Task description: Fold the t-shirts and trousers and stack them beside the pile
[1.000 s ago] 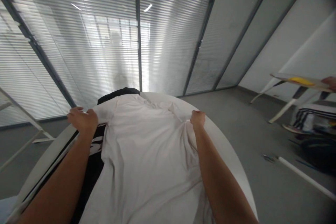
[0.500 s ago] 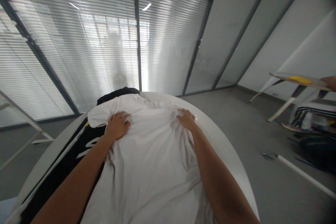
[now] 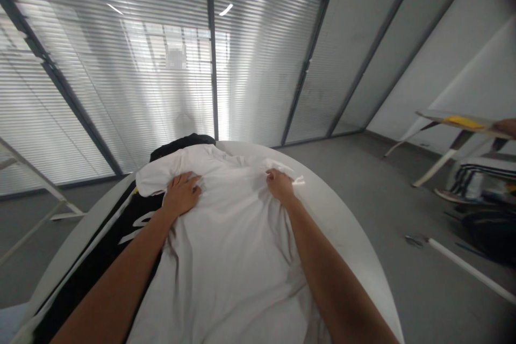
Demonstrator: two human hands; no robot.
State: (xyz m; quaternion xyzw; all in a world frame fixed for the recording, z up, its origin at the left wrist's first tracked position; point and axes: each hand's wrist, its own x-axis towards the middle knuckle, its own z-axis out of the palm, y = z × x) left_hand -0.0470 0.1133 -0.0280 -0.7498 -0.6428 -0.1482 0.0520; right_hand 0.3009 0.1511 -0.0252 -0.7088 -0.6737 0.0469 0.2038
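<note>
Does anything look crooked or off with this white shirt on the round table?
Yes, mildly: the white shirt looks uneven. The sleeve by the right hand is bunched up, while the opposite sleeve lies spread out. Creases also run down the shirt's body.

No word, number, brand or sign legible. Closest thing to text: large white print (image 3: 139, 226) on the black garment (image 3: 110, 250), which lies just left of the white shirt (image 3: 229, 226); print partly covered by the left forearm (image 3: 121, 274), characters not readable. Inside the white shirt's neckline, a small faint mark (image 3: 224, 156), too small to make out.
</note>
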